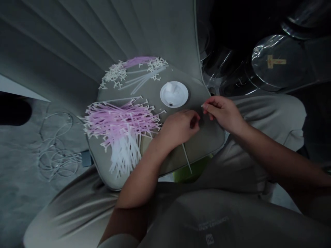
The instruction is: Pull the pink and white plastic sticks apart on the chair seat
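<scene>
My left hand (181, 126) is closed above the front of a grey chair seat (207, 137), with a thin white stick (187, 159) sticking out below it toward me. To its right, my right hand (219, 111) pinches a tiny whitish piece (202, 106) between thumb and fingertips. A small white dish (174, 94) lies just beyond my left hand, with something white and a dark spot inside. Left of my left hand is a pile of pink sticks with white ends (121, 119), overlapping a bundle of white sticks (125, 151).
Small white pieces (113, 74), more pink strips (141, 61) and loose pale sticks (143, 80) lie near the chair's ribbed backrest (129, 27). Tangled cable (55, 151) is on the floor at left. Clear round containers (278, 62) stand at the right.
</scene>
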A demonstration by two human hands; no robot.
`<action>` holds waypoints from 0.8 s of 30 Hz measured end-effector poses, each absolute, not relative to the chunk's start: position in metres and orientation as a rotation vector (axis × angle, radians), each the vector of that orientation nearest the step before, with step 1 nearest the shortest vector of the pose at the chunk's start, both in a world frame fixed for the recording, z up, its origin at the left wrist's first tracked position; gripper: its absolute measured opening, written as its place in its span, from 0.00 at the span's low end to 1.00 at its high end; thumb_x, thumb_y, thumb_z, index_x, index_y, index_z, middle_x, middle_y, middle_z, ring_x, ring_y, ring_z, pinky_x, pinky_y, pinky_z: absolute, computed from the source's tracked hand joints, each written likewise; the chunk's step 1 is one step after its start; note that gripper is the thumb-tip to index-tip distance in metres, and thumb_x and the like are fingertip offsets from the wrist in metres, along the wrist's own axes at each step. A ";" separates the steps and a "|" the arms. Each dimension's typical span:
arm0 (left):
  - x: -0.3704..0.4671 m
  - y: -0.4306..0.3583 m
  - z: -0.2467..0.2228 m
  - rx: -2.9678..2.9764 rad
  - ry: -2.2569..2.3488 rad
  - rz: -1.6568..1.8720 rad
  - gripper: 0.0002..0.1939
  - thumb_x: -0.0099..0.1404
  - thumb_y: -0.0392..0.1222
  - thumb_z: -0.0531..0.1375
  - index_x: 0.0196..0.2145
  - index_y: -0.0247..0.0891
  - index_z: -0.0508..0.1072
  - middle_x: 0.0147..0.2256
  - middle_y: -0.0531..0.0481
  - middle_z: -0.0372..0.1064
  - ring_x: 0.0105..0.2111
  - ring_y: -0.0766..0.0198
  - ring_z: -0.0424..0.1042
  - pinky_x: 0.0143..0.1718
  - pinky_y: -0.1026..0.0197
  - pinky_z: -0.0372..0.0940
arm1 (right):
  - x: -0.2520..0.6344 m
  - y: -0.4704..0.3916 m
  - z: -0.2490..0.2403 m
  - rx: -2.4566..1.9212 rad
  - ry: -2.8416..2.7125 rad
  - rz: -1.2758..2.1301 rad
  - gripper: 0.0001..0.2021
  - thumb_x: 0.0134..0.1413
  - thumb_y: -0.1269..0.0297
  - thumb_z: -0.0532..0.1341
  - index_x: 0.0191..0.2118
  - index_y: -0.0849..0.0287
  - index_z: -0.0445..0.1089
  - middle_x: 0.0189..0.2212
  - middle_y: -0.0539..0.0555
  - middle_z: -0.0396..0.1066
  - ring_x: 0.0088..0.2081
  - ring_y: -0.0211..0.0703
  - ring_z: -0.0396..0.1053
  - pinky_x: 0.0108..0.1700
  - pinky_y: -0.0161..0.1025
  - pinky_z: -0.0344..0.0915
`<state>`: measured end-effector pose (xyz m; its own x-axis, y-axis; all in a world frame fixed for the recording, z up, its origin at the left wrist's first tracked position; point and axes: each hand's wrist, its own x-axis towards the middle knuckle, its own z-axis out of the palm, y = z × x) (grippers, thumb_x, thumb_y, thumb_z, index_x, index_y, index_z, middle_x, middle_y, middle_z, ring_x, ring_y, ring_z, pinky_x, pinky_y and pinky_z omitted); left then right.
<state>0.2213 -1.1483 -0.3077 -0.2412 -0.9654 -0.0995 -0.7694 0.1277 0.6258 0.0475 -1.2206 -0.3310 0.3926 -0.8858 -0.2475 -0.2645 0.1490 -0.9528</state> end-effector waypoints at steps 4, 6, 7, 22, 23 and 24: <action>0.226 -1.150 -0.313 1.525 -1.925 -0.856 0.13 0.65 0.39 0.57 0.46 0.37 0.77 0.36 0.49 0.76 0.32 0.66 0.71 0.36 0.63 0.63 | 0.049 -1.216 -0.334 -1.403 1.164 -0.735 0.04 0.54 0.65 0.64 0.32 0.60 0.72 0.23 0.47 0.72 0.19 0.29 0.63 0.22 0.30 0.59; 0.227 -1.151 -0.316 1.514 -1.875 -0.823 0.11 0.65 0.39 0.57 0.42 0.37 0.78 0.37 0.48 0.76 0.33 0.66 0.71 0.38 0.63 0.64 | 0.050 -1.215 -0.337 -1.380 1.162 -0.775 0.04 0.53 0.65 0.65 0.32 0.60 0.73 0.24 0.48 0.73 0.21 0.30 0.65 0.24 0.30 0.61; 0.227 -1.152 -0.318 1.533 -1.849 -0.806 0.11 0.65 0.39 0.58 0.40 0.37 0.79 0.37 0.48 0.76 0.34 0.66 0.71 0.39 0.63 0.64 | 0.051 -1.215 -0.338 -1.364 1.157 -0.792 0.03 0.53 0.65 0.65 0.32 0.59 0.73 0.24 0.48 0.74 0.21 0.30 0.65 0.24 0.31 0.62; 0.225 -1.158 -0.330 1.575 -1.684 -0.888 0.09 0.62 0.41 0.61 0.37 0.35 0.78 0.31 0.51 0.75 0.28 0.68 0.67 0.33 0.65 0.60 | 0.054 -1.211 -0.348 -1.333 1.066 -0.868 0.10 0.50 0.60 0.67 0.34 0.60 0.70 0.22 0.46 0.72 0.18 0.28 0.62 0.22 0.29 0.58; 0.224 -1.158 -0.330 1.574 -1.673 -0.896 0.09 0.62 0.42 0.61 0.37 0.35 0.78 0.30 0.51 0.75 0.28 0.68 0.67 0.33 0.65 0.60 | 0.055 -1.211 -0.347 -1.333 1.059 -0.868 0.11 0.50 0.59 0.67 0.33 0.60 0.69 0.22 0.45 0.71 0.18 0.28 0.62 0.22 0.29 0.58; 0.223 -1.158 -0.330 1.574 -1.669 -0.898 0.10 0.62 0.43 0.61 0.37 0.35 0.78 0.30 0.51 0.75 0.28 0.68 0.67 0.32 0.65 0.60 | 0.056 -1.210 -0.345 -1.329 1.055 -0.867 0.11 0.51 0.58 0.66 0.32 0.59 0.68 0.21 0.45 0.70 0.18 0.28 0.61 0.22 0.30 0.58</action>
